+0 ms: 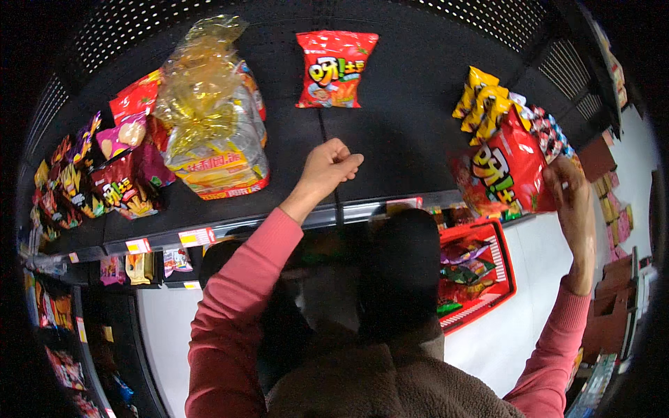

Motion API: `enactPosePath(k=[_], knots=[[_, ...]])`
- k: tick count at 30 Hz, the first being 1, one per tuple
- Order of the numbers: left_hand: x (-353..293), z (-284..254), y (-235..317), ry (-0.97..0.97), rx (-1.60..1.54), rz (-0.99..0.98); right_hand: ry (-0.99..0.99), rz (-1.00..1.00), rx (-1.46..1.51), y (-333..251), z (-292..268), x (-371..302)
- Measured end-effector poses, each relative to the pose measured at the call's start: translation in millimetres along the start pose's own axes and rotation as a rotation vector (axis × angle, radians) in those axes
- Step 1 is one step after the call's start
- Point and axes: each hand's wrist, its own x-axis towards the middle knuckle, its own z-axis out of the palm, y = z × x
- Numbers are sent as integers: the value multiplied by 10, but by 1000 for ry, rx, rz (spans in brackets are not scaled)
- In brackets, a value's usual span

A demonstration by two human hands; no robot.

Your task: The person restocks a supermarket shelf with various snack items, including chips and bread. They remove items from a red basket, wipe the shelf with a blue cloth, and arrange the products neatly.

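My right hand (573,191) holds a red snack bag (503,174) up at the right end of the black shelf (404,132). My left hand (327,167) rests over the shelf's middle, fingers curled loosely, holding nothing, just above a thin black divider wire (325,129). A second red snack bag (336,68) lies at the back of the shelf, beyond my left hand. Both arms wear pink sleeves.
A large clear bag of yellow snacks (209,118) lies on the shelf's left, with mixed red and purple snack bags (118,167) beside it. Yellow packets (484,101) sit at the right. A red shopping basket (481,275) with snacks stands on the floor below. Price tags line the shelf edge.
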Motion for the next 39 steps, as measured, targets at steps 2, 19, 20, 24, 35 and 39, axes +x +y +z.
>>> enactPosePath(k=[2,19,20,24,35,39], knots=[[35,-25,-12,66,10,56,57,-84,31,-60,169,379],[387,-343,-149,543,266,214,112,-372,495,-1107,2049,2244],[396,-347,-151,554,285,231,136,-401,506,-1122,2106,2284],[455,-372,-185,567,322,187,149,-368,520,-1139,2326,2434],[693,-471,-545,519,264,128,517,-328,452,-1020,2804,2447],[663,-439,-506,519,248,99,343,87,1023,-779,3110,2061]])
